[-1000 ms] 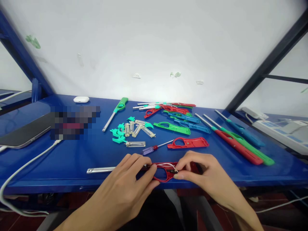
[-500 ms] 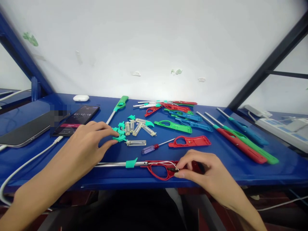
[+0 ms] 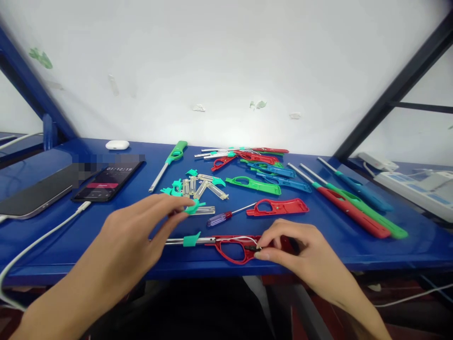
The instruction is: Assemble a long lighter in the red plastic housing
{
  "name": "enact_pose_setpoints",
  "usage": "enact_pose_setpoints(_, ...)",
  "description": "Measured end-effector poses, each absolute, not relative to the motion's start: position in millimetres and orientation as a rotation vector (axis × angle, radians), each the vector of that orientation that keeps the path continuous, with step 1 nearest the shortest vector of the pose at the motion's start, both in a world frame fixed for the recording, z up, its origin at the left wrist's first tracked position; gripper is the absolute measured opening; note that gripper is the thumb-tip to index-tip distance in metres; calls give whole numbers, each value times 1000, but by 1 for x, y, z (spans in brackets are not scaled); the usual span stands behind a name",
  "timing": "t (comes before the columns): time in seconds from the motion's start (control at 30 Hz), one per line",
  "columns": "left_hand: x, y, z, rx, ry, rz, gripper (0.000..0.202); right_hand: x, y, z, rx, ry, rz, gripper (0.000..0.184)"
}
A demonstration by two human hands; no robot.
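Observation:
Between thumb and fingers, my left hand [image 3: 141, 231] pinches a teal plastic trigger [image 3: 194, 207], raised just in front of a clear fuel tank [image 3: 207, 210]. My right hand [image 3: 293, 245] is closed on a small black igniter [image 3: 252, 248] with a thin white wire, over the handle of an opened red lighter shell [image 3: 226, 257]. That shell lies near the table's front edge, its metal tube [image 3: 201, 241] pointing left with a teal collar [image 3: 191, 240] around it. My fingers hide the shell's right end.
Behind my hands lie a screwdriver [image 3: 219, 218], a red shell half [image 3: 279, 208], a green shell half [image 3: 253, 185] and several clear tanks [image 3: 201, 189]. Whole lighters [image 3: 354, 212] rest at right. A phone [image 3: 109, 182] with its cable is at left; a wall stands behind.
My left hand has moved right and toward me, lifting a teal trigger away from the pile of small parts. My right hand stays at the red shell with the igniter.

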State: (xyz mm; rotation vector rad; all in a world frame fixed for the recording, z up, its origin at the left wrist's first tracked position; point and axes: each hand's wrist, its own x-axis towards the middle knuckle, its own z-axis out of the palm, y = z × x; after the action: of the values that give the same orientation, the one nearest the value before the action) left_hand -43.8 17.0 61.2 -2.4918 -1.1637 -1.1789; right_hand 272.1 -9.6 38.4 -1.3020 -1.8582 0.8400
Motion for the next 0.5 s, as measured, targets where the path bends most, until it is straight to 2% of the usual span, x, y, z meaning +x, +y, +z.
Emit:
enact_pose_setpoints(0.27,-12,-9,52,-2942,-1158,-1108,42,270,-9,38,-1281,-1856,851,9)
enact_pose_setpoints(0.5,0,-6,47,-3024,-1095,-1264,37,270,-10,39,-1265,-1849,866,8)
